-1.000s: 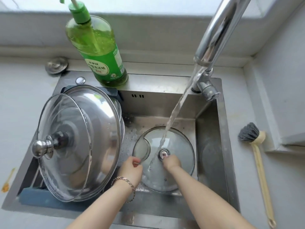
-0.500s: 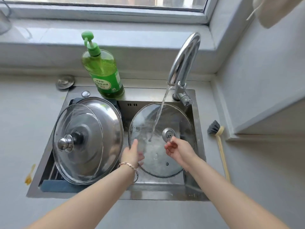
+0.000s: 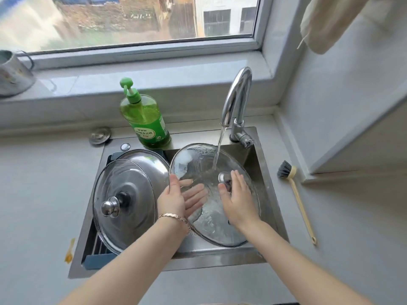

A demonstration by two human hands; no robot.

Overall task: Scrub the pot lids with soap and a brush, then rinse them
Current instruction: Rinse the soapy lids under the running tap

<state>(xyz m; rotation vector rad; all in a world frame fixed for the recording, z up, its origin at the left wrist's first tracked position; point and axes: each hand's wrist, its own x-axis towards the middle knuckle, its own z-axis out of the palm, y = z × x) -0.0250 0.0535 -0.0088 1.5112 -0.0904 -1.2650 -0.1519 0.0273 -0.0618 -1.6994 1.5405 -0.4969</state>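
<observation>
1. Head view, the lid: the glass lid (image 3: 198, 159) lies tilted in the sink (image 3: 271, 194). The stream from the faucet (image 3: 236, 100) lands on it just above its knob (image 3: 223, 177).
2. Head view, the hands: the left hand (image 3: 174, 199) supports the near-left rim, with its fingers spread flat under the glass and its thumb along the edge. The right hand (image 3: 237, 201) lies on top, fingers straight beside the knob. Whether its thumb hooks the knob I cannot tell.
3. Head view, nearby: the brush (image 3: 295, 194) lies on the counter at the right, and the soap bottle (image 3: 147, 124) stands behind the sink.
4. The step looks like rinsing. Turn the lid so the water sweeps every part, wipe with a flat palm, and keep the rim well supported — wet glass slips.
</observation>
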